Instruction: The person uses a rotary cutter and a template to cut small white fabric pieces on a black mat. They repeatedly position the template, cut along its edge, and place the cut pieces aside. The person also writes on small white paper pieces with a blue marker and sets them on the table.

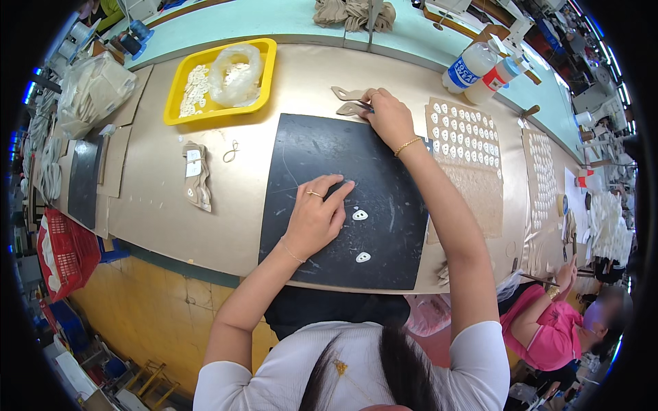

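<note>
My left hand [321, 211] rests on a black mat [308, 137], its fingers stretched forward with the tips on the surface; anything under them is hidden. Beside it lie a small white rounded-triangular piece with dark holes [360, 215] and a second such white piece [362, 257] closer to me. Beyond the mat's far edge, my right hand [391, 118] is closed around a slim dark tool [367, 107], mostly covered by the fingers. At those fingertips lie two beige shaped fabric strips, a farther strip [346, 93] and a nearer strip [349, 109].
A yellow tray [171, 103] with white pieces and a plastic bag stands far left. A tied beige bundle [197, 177] lies left of the mat. On the right are a brown board [466, 179] with rows of white pieces and two bottles [473, 65]. A person in pink [545, 329] sits at right.
</note>
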### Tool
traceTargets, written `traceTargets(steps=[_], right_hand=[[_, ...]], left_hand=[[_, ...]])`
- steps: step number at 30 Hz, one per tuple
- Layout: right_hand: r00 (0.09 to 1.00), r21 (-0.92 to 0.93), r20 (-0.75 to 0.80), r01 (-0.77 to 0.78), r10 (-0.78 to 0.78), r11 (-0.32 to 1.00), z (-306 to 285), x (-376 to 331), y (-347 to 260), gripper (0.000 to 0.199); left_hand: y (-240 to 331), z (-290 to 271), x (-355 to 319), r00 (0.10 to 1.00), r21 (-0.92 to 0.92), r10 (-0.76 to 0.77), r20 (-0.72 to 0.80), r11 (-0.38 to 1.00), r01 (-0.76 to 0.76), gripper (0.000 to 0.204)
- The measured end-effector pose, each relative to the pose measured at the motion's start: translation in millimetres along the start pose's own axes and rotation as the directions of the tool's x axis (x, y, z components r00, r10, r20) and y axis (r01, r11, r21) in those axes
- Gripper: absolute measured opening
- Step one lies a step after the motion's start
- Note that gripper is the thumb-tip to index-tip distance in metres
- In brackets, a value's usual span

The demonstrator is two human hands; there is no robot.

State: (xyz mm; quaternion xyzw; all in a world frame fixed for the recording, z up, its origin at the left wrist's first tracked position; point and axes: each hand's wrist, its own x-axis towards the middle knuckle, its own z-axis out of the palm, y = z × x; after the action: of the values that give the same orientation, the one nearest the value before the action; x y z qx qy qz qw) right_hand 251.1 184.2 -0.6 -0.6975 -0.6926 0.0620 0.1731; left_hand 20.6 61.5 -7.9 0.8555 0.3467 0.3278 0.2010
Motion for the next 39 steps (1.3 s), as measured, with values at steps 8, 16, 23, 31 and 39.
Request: traceTargets(steps=[8, 16, 23, 31, 39], right_hand=[[0.951, -0.278, -0.048, 0.282, -0.307, 0.918, 7, -1, 2, 0.014], [0.903, -0.234, -0.189, 0.341, -0.387, 0.910, 13, -6, 12, 0.015], [0.946, 0.222, -0.320, 0.127, -0.051, 0.967, 0, -1, 10, 0.008], [0.940, 0.895, -0.205, 0.068, 0.271, 0.440, -42, 5, 47, 0.018], [0.946, 0.471, 0.181, -0.324, 0.270, 0.821, -95, -102, 15, 0.016]], left_hand=[[0, -1, 0, 1.000, 0.001, 0.003, -0.010, 1.000, -0.003, 0.043], [0, 0, 1, 1.000, -0.010, 0.001, -0.015, 1.000, -0.001, 0.042], [-1, -1, 0, 1.000, -0.007, 0.001, -0.010, 1.000, -0.001, 0.043], [-2, 0, 0, 1.000, -0.036, -0.010, -0.014, 0.999, 0.009, 0.042], [-1, -3, -3, 0.999, -0.055, -0.047, 0.021, 0.997, 0.048, 0.036]])
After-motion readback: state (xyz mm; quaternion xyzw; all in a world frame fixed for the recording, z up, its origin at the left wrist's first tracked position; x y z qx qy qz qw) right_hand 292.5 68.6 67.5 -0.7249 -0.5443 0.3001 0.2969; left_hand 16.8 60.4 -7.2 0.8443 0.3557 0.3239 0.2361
